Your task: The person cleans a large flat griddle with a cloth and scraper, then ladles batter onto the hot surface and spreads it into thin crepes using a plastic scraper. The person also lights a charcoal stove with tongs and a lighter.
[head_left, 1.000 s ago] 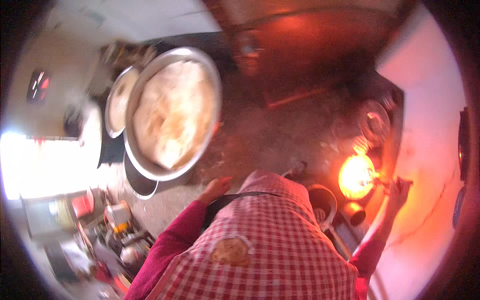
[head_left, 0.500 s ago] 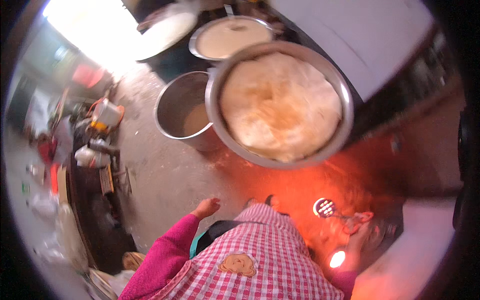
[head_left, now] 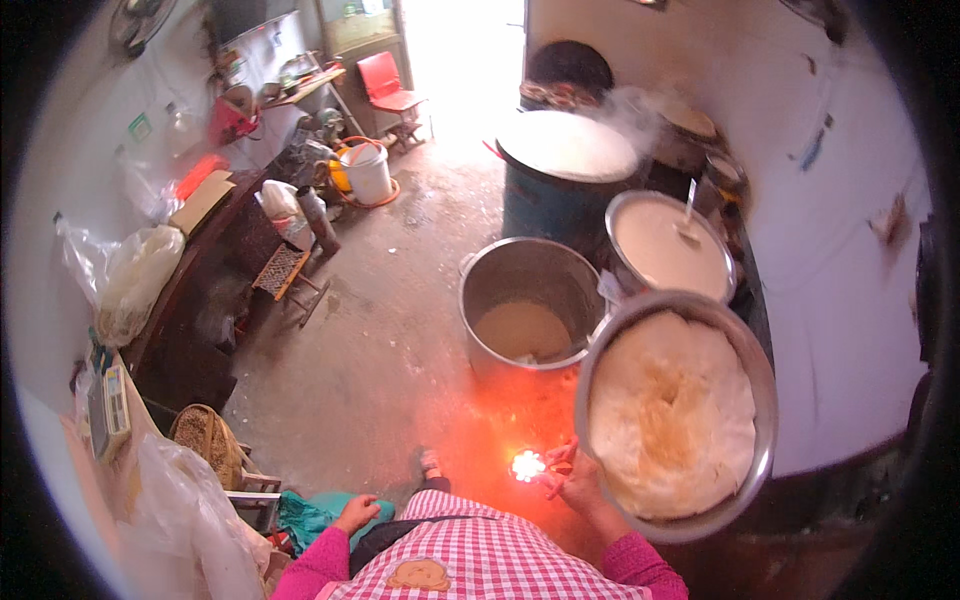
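My right hand (head_left: 578, 488) grips what looks like a pair of tongs (head_left: 557, 468), low beside the big basin. At their far end glows a small round thing (head_left: 527, 465), white-hot with bright holes, perhaps a honeycomb coal briquette. It casts red light across the floor. My left hand (head_left: 357, 512) hangs at my left side, fingers loosely curled, with nothing visible in it. Close to my right arm is a wide metal basin (head_left: 768, 440) with a pale, wrinkled, skin-like layer (head_left: 640, 400), browned in the middle.
A deep metal pot (head_left: 478, 330) with tan liquid stands ahead. Beyond are a basin (head_left: 660, 250) of creamy liquid with a handled tool and a steaming dark vat (head_left: 540, 205). Along the left are a rack (head_left: 285, 270), a white bucket (head_left: 368, 175) and plastic bags (head_left: 145, 270).
My view has swung, bringing the doorway and room into sight. My right hand and the glowing piece have shifted left and forward, near the basin and pot. My left hand stays low at my side.
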